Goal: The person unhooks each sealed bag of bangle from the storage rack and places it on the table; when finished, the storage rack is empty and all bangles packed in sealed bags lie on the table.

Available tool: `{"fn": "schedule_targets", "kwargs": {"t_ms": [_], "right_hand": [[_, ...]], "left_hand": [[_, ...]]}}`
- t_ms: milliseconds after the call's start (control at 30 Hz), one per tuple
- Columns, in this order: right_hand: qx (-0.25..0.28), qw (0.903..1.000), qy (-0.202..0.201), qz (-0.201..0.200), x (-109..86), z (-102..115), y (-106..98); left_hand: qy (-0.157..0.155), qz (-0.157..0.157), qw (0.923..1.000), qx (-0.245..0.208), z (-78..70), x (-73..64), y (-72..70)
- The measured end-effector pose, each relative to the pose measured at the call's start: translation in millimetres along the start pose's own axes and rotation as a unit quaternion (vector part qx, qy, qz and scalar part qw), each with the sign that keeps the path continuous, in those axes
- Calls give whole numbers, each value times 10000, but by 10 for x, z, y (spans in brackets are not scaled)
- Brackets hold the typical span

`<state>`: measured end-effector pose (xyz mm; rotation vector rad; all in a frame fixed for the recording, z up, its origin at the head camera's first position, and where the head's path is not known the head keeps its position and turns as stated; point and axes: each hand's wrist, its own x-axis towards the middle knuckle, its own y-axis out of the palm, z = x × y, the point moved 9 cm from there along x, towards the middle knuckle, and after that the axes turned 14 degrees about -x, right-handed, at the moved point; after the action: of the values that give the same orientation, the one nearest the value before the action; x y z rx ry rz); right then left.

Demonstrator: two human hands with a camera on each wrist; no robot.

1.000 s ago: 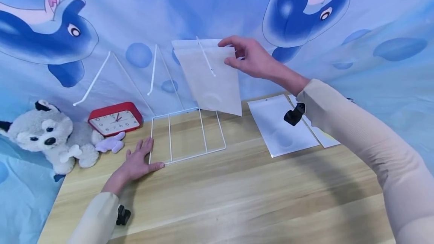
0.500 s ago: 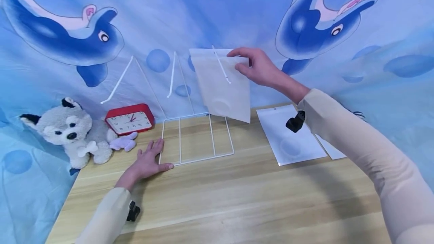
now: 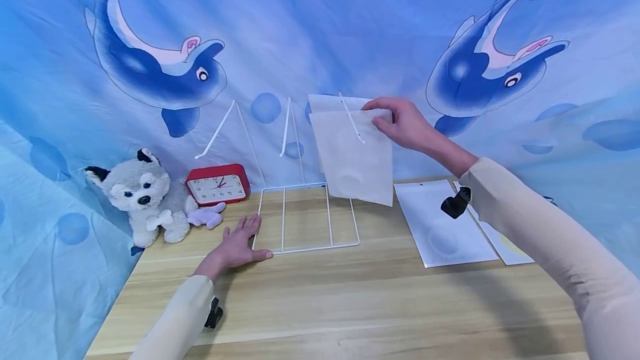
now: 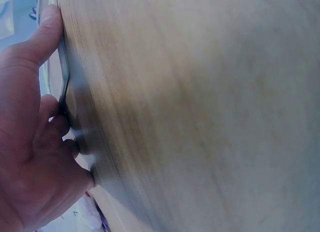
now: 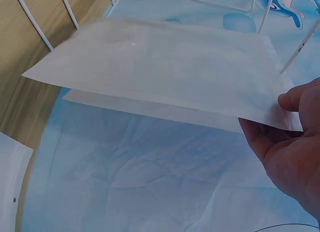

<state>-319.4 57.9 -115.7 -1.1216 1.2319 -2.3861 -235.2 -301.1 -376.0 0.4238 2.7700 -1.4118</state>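
A white wire rack [image 3: 320, 248] stands on the wooden table, with several slanted arms rising from its base. Two white sheets, perhaps paper bags, hang at its rightmost arm [image 3: 353, 121]: a front sheet [image 3: 352, 163] and a back sheet [image 3: 322, 103]. My right hand [image 3: 406, 125] pinches the front sheet near its top right corner, thumb on the near face. Both sheets [image 5: 160, 74] stand apart at their lower ends in the right wrist view. My left hand [image 3: 237, 244] rests at the base's front left corner, fingers spread; the left wrist view shows its thumb [image 4: 47, 34] along the wire.
A flat white sheet [image 3: 440, 224] with a small hole and a second sheet [image 3: 505, 240] lie on the right of the table. A red clock [image 3: 218, 185], a grey plush dog [image 3: 145, 196] and a purple plush piece [image 3: 207, 215] stand left. A blue dolphin-print cloth [image 3: 320, 32] hangs behind.
The head view has shifted, so everything sits lower and further right. My right hand keeps its pinch, and the front sheet's top edge is now further below the back one's. My left hand stays put.
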Motion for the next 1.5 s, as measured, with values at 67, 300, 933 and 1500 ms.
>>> {"fn": "schedule_targets", "kwargs": {"t_ms": [67,300,933,1500], "right_hand": [[-26,10000,10,-5,-39,-1,-14],[2,10000,-20,71,-130,46,-58],[-58,9986,-372,358,-464,288,-188],[199,9991,-320,213,-624,405,-339]], "left_hand": [[5,14,10000,12,-7,-1,3],[-62,44,10000,-9,2,1,-35],[-191,104,9998,-22,19,28,35],[-229,169,9996,-66,66,59,14]]}}
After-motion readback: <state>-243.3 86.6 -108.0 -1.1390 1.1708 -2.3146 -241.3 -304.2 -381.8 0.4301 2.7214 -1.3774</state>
